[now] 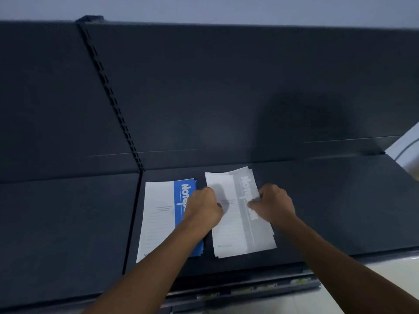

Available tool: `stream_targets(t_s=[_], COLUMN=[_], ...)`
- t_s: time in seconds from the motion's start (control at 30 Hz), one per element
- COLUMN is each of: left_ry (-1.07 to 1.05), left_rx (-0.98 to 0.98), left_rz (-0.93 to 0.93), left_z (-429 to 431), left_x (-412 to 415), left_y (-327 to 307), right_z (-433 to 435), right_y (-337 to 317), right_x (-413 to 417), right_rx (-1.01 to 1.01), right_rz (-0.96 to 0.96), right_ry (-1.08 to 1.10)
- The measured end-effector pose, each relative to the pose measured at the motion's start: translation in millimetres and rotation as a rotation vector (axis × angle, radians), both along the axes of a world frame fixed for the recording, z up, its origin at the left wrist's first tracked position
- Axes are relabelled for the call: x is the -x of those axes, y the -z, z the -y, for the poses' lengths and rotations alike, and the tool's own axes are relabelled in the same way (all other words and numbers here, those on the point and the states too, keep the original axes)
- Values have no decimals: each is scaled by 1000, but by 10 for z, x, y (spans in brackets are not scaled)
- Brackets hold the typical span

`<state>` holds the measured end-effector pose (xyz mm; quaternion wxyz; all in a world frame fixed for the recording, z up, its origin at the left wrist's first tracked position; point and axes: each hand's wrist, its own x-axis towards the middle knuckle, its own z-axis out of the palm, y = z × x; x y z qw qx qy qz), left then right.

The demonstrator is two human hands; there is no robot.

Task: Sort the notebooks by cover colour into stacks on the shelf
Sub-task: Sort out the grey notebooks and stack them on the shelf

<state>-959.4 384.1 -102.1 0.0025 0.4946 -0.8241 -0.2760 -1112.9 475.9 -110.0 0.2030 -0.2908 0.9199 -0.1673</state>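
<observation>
Lying between the grips, the grey stack (235, 234) sits on the shelf (328, 200). Left grip (204, 207) and right grip (275, 206) pinch its side edges.

The shelf (328, 200) is dark and flat, with a dark back wall (226, 87) behind it. A seam (133, 218) splits the shelf into a left board and a right board. Two piles of notebooks lie flat on the right board, close to the seam. The blue stack (156, 223) is on the left. Its top cover is white with a blue band. The grey stack (231, 234) lies just beside it, with a thin gap between them. Its top cover is white with a grey band. The grey stack is turned a little, and its books are not lined up.
</observation>
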Motion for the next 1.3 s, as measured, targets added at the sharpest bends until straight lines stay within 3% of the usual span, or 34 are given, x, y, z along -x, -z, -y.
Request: stream_targets(t_s=[0.47,0.63,0.73,0.97,1.3], left_ry=[-7,-58,-92,-234,-381], left_rx=[177,223,241,302,426], left_rz=[130,78,-28,-157,-106], left_z=[-78,-55,41,270,434], left_x=[203,156,9,-885,-2615], left_y=[155,104,-4,-331,-722], right_z=[124,110,160,617,1252], right_y=[0,-107,-159,-430,-876], right_x=[221,177,131,-449,-2212], right_rx=[-129,-155,-54,211,314], right_rz=[105,-76,-208,-230,-234], right_ry=[-127,-239,-366,-704,-1134])
